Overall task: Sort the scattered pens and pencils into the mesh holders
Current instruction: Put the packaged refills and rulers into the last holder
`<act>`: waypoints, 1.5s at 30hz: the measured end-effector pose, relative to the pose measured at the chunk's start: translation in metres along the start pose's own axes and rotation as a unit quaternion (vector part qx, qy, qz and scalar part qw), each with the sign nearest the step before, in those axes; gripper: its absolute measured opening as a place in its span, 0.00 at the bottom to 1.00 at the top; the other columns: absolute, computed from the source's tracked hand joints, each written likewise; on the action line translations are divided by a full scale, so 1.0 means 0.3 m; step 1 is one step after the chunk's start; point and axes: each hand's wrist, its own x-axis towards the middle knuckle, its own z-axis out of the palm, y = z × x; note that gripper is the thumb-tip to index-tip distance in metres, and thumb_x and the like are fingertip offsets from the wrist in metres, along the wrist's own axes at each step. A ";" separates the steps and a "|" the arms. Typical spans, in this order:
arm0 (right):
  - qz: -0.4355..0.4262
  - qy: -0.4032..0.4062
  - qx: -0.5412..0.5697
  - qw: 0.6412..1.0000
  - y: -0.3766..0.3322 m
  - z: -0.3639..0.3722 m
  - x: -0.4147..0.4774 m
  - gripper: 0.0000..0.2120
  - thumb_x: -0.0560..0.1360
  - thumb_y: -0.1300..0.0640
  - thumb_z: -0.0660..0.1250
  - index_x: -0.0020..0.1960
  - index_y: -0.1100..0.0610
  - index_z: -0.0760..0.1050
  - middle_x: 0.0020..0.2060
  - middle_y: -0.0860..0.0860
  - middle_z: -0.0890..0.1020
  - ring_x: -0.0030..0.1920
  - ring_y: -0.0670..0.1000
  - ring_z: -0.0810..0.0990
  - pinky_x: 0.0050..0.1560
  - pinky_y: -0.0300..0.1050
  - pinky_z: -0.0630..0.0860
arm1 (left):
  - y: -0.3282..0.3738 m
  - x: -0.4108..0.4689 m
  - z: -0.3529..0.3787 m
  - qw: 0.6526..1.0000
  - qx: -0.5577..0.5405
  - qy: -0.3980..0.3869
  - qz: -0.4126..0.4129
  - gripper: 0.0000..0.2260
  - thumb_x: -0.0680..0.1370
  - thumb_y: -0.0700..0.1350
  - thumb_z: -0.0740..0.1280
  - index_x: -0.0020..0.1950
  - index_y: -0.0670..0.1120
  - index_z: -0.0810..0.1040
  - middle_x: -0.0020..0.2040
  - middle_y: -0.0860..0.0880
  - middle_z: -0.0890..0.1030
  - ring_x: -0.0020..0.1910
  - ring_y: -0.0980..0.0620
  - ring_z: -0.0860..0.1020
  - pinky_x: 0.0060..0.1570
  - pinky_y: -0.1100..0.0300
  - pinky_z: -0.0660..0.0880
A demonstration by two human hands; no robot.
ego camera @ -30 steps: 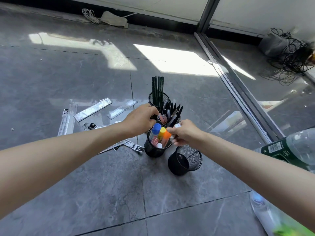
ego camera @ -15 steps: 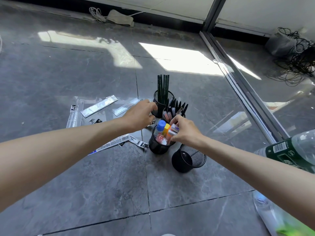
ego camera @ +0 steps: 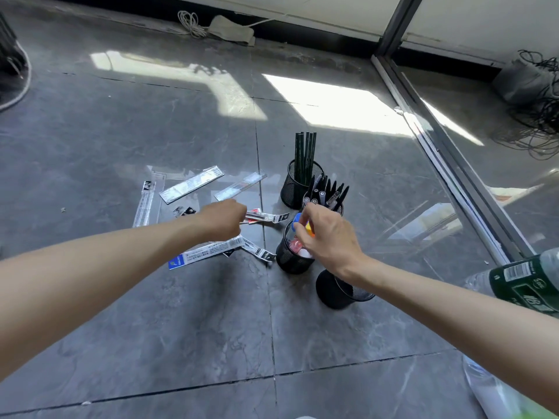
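Four black mesh holders stand on the grey floor. The far one (ego camera: 292,189) has green pencils (ego camera: 305,152), and the one beside it (ego camera: 338,208) has black pens (ego camera: 328,190). A third (ego camera: 290,258) has coloured markers (ego camera: 298,220), and the nearest (ego camera: 335,293) holds nothing. My right hand (ego camera: 329,237) reaches into the marker holder, fingers curled round a marker among the blue and yellow caps. My left hand (ego camera: 222,222) is curled round the end of a packaged pen (ego camera: 266,217) left of the holders.
Flat pen wrappers (ego camera: 190,184) and a blue-ended package (ego camera: 208,252) lie scattered left of the holders. A green-labelled plastic bottle (ego camera: 526,276) lies at the right edge. A metal door track (ego camera: 447,152) runs diagonally on the right, with tangled cables (ego camera: 541,116) beyond it.
My right hand has come down from above the empty holder onto the marker holder with its marker. My left hand has drawn back left from the pen holder.
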 end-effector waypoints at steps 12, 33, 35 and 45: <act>0.001 -0.255 0.051 0.966 -0.274 0.221 0.247 0.14 0.74 0.59 0.63 0.57 0.63 0.75 0.56 0.61 0.77 0.55 0.60 0.76 0.52 0.49 0.73 | -0.309 -0.024 0.063 0.983 -0.018 0.056 -0.176 0.11 0.77 0.41 0.60 0.59 0.42 0.72 0.59 0.41 0.71 0.59 0.40 0.71 0.51 0.51 0.70; 0.323 -0.220 0.535 0.749 -0.311 0.464 0.571 0.15 0.76 0.47 0.66 0.53 0.59 0.70 0.47 0.57 0.78 0.49 0.56 0.80 0.57 0.53 0.76 | -0.392 0.144 0.031 0.853 -0.482 0.113 -0.166 0.09 0.75 0.39 0.68 0.39 0.46 0.70 0.39 0.46 0.76 0.35 0.50 0.72 0.30 0.62 0.67; 0.343 -0.167 0.595 0.707 -0.303 0.461 0.578 0.15 0.74 0.47 0.69 0.51 0.56 0.70 0.50 0.57 0.78 0.52 0.56 0.80 0.56 0.53 0.78 | -0.369 0.114 0.033 0.806 -0.574 0.037 -0.137 0.06 0.74 0.36 0.69 0.42 0.44 0.73 0.39 0.45 0.78 0.37 0.48 0.74 0.34 0.60 0.69; 0.415 0.000 0.395 0.819 -0.202 0.426 0.449 0.08 0.69 0.64 0.66 0.48 0.63 0.77 0.43 0.57 0.81 0.41 0.56 0.79 0.35 0.42 0.74 | -0.299 0.106 0.102 0.944 -0.327 -0.014 -0.047 0.22 0.68 0.53 0.75 0.59 0.50 0.75 0.54 0.48 0.72 0.52 0.53 0.72 0.53 0.60 0.70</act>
